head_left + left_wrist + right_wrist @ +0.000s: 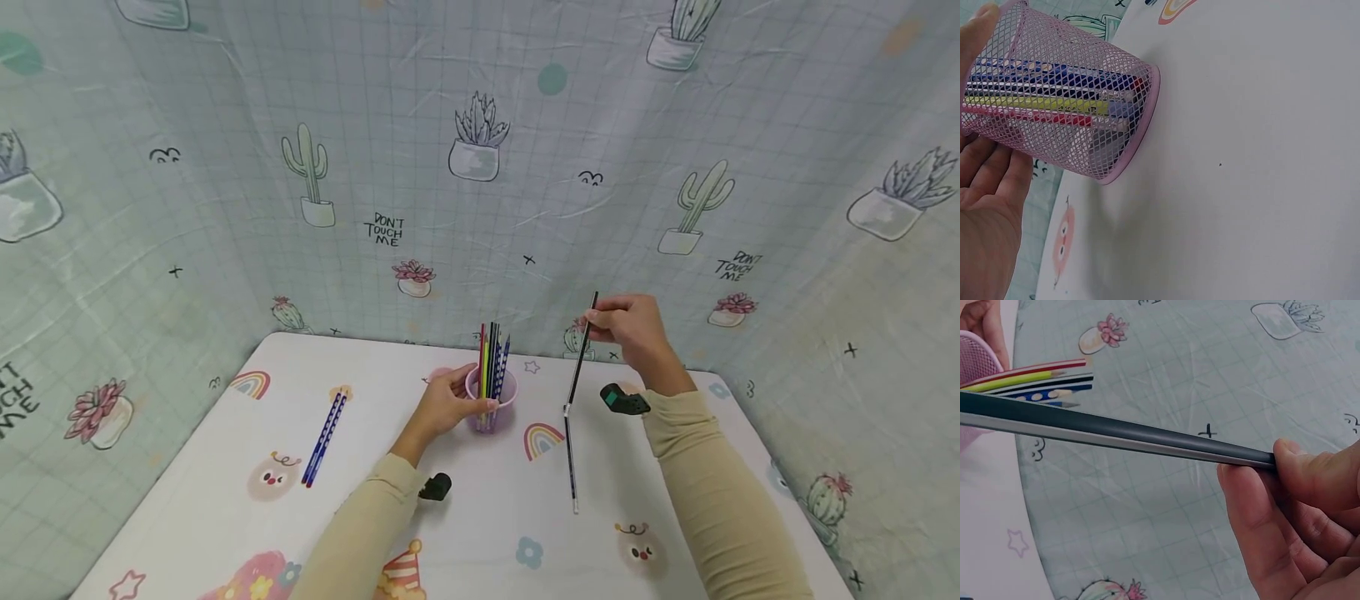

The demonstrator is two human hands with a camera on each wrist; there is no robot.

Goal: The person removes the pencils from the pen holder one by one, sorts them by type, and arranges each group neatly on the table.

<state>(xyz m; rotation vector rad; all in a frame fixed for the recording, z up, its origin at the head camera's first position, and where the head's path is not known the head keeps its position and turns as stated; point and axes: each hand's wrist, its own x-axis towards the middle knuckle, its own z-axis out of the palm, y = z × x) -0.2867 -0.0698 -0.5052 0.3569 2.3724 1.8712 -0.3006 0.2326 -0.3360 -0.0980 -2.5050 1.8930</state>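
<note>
My left hand (447,403) holds a pink mesh pencil cup (510,395) round its side, thumb across the front. The cup stands upright on the table, with several pencils (1054,102) in it: red, yellow-green, black striped and blue with white dots. To the right, my right hand (630,332) pinches a black-and-white striped pencil (1147,435) near its upper end between thumb and fingers. That pencil slants down to the left in the air. Below its lower end, a dark pencil (571,462) lies on the table; whether the two touch I cannot tell.
Two blue dotted pencils (324,437) lie side by side on the left of the white printed table (480,533). Behind the table hangs a cactus-print cloth (525,217), with more of it at both sides. A dark wrist camera (624,399) sits below my right wrist.
</note>
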